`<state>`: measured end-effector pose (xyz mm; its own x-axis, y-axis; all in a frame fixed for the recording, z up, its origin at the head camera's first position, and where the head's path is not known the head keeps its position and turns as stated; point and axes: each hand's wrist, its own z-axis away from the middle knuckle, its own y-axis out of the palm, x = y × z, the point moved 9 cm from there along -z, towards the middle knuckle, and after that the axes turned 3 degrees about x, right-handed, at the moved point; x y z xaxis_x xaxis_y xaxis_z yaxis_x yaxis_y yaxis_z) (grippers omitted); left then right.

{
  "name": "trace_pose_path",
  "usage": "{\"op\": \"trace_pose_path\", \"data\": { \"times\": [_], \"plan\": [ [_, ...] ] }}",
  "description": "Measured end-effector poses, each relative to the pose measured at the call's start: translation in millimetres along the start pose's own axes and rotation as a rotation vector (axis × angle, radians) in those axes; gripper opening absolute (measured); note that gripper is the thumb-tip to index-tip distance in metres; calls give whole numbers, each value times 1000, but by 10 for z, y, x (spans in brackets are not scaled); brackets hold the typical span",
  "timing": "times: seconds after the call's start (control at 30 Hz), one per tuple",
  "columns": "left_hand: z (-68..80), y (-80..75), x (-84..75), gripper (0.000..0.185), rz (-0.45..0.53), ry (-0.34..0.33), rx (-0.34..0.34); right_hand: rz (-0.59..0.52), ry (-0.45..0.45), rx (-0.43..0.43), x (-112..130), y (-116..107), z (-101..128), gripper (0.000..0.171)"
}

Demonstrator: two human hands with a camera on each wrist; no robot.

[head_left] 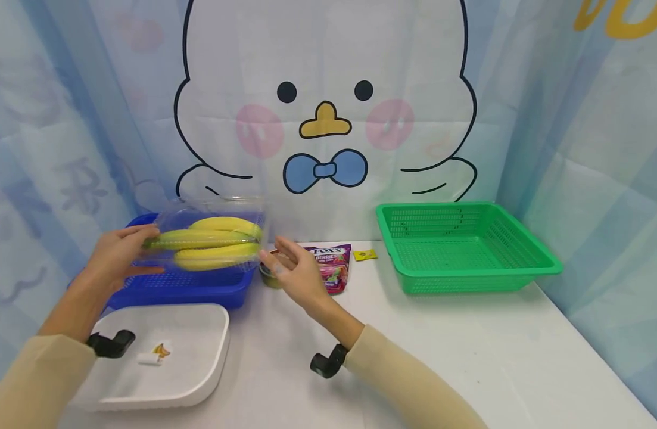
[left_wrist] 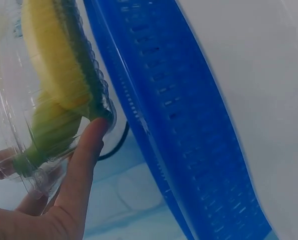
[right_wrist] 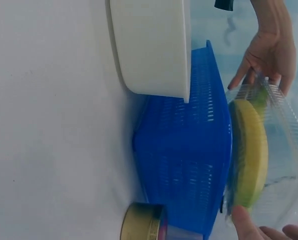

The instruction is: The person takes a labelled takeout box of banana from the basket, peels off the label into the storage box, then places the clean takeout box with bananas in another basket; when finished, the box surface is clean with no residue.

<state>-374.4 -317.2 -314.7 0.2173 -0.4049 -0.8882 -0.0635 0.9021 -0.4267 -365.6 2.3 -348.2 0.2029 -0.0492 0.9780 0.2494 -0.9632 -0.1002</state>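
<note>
Backdrop cloth [head_left: 328, 71] with a cartoon duck face hangs behind a white table [head_left: 467, 357]. On the table's right side sits a green mesh basket [head_left: 462, 247], well apart from both hands. On the left sits a blue mesh basket [head_left: 189, 286]; the right wrist view shows its side wall close up. In front of the blue basket, touching or just beside it, lies a white tray [head_left: 199, 357] with a small banana sticker [head_left: 162, 350] and a white scrap [head_left: 148, 359] on its floor.

Clear plastic clamshell box [head_left: 210, 232] is held above the blue basket, apart from its rim in the right wrist view. Inside lie bananas [head_left: 210, 241], yellow with green at the stem end, lengthwise left to right. Left hand [head_left: 116, 256] grips the box's left end: fingers over the top edge, and the left wrist view shows the thumb [left_wrist: 86, 150] pressed against the ribbed rim. Right hand [head_left: 298, 274] meets the box's right end with its fingertips; the fingers are spread and only slightly bent, touching rather than wrapped round it. Both forearms wear beige sleeves with a black clip at each wrist.

Between the baskets, behind the right hand: a purple candy pouch [head_left: 333, 265] lying flat, a small round tin [head_left: 271, 277] with a gold lid just beside the blue basket, partly hidden by the hand, and one small yellow wrapped sweet [head_left: 364, 255] near the green basket.
</note>
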Motion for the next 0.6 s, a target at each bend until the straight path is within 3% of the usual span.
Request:
{"op": "trace_pose_path", "data": {
  "times": [0.2,0.43,0.6],
  "plan": [
    [-20,-102,60,71,8,30,-16,18,-2,2,-99,142,3,61],
    [-63,-259,165,69,32,-5,-92,23,0,29,-167,285,-10,59],
    [-115,-359,265,68,26,-35,-143,71,0,-10,-162,339,-46,59]
  ]
}}
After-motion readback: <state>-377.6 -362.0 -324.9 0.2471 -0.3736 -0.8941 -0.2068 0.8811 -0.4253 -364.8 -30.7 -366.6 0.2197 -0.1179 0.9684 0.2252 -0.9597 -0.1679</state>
